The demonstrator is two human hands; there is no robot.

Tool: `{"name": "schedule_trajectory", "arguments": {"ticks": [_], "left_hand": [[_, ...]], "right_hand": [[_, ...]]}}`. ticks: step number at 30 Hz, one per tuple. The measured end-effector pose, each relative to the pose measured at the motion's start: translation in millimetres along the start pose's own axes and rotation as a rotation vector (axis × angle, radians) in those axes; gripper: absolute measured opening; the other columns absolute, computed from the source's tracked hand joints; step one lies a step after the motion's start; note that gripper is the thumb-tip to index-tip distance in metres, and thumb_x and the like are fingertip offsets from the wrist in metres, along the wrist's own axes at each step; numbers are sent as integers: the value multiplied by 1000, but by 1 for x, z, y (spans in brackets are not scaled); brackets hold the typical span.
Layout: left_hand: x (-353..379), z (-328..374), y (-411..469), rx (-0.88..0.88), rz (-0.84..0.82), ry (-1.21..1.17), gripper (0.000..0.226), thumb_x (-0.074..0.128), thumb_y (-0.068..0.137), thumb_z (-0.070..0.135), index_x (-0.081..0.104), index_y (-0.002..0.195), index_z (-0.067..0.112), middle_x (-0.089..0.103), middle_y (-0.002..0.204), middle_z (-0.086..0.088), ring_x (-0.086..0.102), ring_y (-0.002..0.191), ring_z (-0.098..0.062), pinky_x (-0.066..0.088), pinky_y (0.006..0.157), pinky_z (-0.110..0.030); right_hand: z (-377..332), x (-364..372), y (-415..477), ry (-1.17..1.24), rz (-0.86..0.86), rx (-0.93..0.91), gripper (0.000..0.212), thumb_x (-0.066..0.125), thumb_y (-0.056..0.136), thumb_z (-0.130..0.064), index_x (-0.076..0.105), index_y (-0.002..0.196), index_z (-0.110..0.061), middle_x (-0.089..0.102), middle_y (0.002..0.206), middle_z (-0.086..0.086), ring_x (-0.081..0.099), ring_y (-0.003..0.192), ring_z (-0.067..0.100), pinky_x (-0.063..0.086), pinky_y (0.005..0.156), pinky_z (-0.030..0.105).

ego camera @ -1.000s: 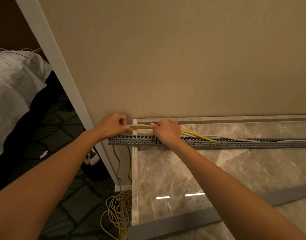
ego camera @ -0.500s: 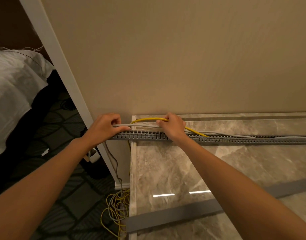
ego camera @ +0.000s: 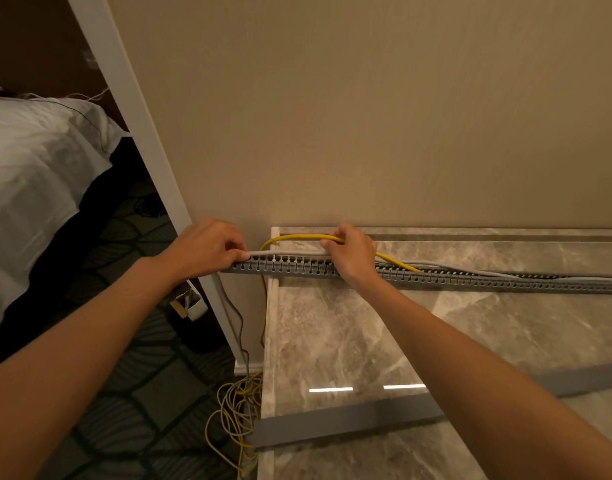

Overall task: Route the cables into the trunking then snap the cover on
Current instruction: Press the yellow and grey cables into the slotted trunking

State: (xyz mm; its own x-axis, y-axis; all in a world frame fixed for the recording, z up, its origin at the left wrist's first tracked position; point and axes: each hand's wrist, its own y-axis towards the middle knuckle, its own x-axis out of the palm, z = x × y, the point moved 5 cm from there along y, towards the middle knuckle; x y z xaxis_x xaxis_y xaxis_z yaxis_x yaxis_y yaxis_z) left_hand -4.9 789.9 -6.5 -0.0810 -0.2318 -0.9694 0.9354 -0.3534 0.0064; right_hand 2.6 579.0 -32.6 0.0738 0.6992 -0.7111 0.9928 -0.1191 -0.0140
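A grey slotted trunking (ego camera: 470, 277) lies along the back of a marble counter (ego camera: 366, 327), its left end sticking out past the counter edge. My left hand (ego camera: 207, 247) pinches a grey cable (ego camera: 290, 252) at that left end. My right hand (ego camera: 351, 251) grips a yellow cable (ego camera: 294, 238), which arches up above the trunking and then drops over the counter edge. Further right, both cables run down into the trunking. The flat grey cover (ego camera: 349, 422) lies loose on the counter near me, partly under my right forearm.
A beige wall rises straight behind the trunking. Coils of yellow and grey cable (ego camera: 237, 410) lie on the dark patterned carpet beside the counter. A white door frame (ego camera: 152, 161) slants at left, with a white-sheeted bed (ego camera: 34, 168) beyond it.
The yellow cable has lifted from lying near the trunking into a raised arch. My right hand has shifted a little right along the trunking. My left hand has stayed at the trunking's left end.
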Motion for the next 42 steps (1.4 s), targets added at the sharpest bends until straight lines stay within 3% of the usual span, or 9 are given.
{"name": "schedule_trajectory", "arguments": {"ticks": [3,13,19,23,28,30,32,35,42], "left_hand": [[0,3,1,10,-8,77,19,59,89,27,72,93,14,56,82,7,52,76,-11,33,55,-15],[-1,8,2,-40,26,52,18,58,89,21,71,96,11,70,92,-5,50,77,-10,34,58,-21],[-3,12,1,-27,29,184,22,56,90,29,71,102,20,71,101,0,61,90,-16,22,50,-10],[-1,14,3,9,9,198,22,56,90,28,71,99,16,67,101,-1,58,93,-17,25,51,-17],[2,-5,13,-128,-9,-240,30,74,76,15,65,104,11,57,80,2,48,69,-10,37,59,-19],[7,-17,16,-200,-79,-390,35,73,77,12,62,110,9,54,92,2,50,85,-11,41,75,-22],[17,-28,15,-262,-230,-512,29,66,84,18,61,113,14,53,105,4,46,104,-12,37,90,-27],[32,-37,7,-314,-438,-680,15,53,92,32,59,105,30,57,104,7,47,106,-15,33,99,-34],[40,-38,12,-294,-410,-836,14,55,71,36,59,74,23,53,82,1,44,84,-17,33,73,-29]], "right_hand": [[-1,-2,-2,26,8,-14,17,58,88,-21,50,76,-13,54,75,4,47,79,20,37,93,38],[-8,-6,-9,103,-10,-101,15,63,85,-16,73,85,-5,61,74,5,52,79,18,40,79,34],[-30,14,-9,-137,-209,-127,22,56,90,-22,74,94,-10,72,103,12,58,106,28,38,97,40],[-48,32,-10,-236,-230,-102,25,57,89,-26,72,98,-9,69,108,14,54,112,32,36,97,40],[-60,43,0,-237,-253,25,25,57,87,-23,66,103,-6,67,113,15,53,114,34,36,97,40],[-65,46,1,-214,-268,41,21,56,88,-23,66,100,-8,66,111,13,53,114,33,34,94,38],[-67,49,2,-178,-272,18,11,57,87,-20,64,80,-16,67,97,8,54,110,28,29,85,35],[-65,48,0,-57,-301,-26,31,63,82,-20,46,56,-23,54,70,-7,50,93,17,23,82,32],[-55,48,-2,207,-263,-192,26,66,80,-15,51,63,-28,60,73,-3,53,80,14,37,100,48]]}}
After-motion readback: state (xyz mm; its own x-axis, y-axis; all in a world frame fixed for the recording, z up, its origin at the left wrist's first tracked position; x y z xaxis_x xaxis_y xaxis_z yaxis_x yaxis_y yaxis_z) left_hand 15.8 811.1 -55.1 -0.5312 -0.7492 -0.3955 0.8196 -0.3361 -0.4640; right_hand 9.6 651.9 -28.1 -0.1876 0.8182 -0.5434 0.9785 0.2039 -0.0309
